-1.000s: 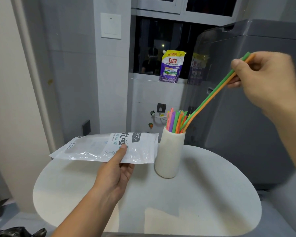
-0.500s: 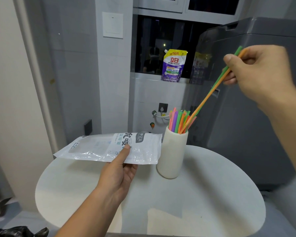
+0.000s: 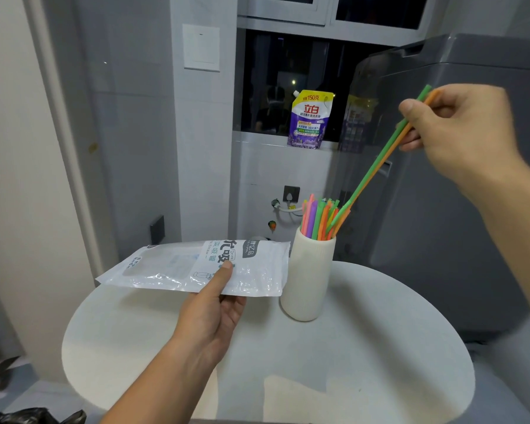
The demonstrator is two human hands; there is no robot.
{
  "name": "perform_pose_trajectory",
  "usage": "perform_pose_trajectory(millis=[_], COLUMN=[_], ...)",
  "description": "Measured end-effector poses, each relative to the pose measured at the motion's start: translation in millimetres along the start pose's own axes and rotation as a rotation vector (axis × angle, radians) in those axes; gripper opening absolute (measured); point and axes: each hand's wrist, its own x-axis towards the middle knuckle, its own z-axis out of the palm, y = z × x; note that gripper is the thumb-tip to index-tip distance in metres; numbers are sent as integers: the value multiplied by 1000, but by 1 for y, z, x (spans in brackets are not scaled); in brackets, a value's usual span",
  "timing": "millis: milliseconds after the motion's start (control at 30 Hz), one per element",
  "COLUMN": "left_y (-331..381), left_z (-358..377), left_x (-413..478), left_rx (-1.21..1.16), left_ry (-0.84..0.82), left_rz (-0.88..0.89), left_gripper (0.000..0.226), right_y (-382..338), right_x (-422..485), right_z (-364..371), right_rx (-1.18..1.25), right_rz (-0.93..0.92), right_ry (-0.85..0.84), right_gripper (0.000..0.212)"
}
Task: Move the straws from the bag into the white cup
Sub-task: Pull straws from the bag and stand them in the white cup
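A tall white cup (image 3: 308, 276) stands on the round white table (image 3: 364, 347), holding several coloured straws (image 3: 317, 218). My right hand (image 3: 462, 133) pinches the upper ends of a green and an orange straw (image 3: 377, 166); they slant down to the left, with their lower tips at the cup's mouth among the others. My left hand (image 3: 211, 313) holds the clear plastic straw bag (image 3: 196, 267) level, just left of the cup, thumb on top. The bag looks flat; I cannot tell whether any straws are inside.
A grey washing machine (image 3: 441, 209) rises close behind and to the right of the table. A purple detergent pouch (image 3: 309, 120) stands on the window ledge. A black plastic bag (image 3: 34, 416) lies on the floor at lower left.
My right hand has pushed the green and orange straws a little further down into the cup. The left hand and the bag have stayed in place.
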Motion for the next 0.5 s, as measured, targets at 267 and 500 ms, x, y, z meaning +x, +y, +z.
perform_pose_trajectory(millis=[267,500], left_y=[-1,-1], left_z=[0,0], left_x=[0,0], left_rx=[-1,0], left_ry=[0,9], left_rz=[-5,-9], left_gripper=[33,35], right_y=[-3,-11], right_x=[0,6], right_z=[1,6], right_rx=[-3,-46], right_rz=[-7,-54], right_ry=[15,-18], right_gripper=[20,25])
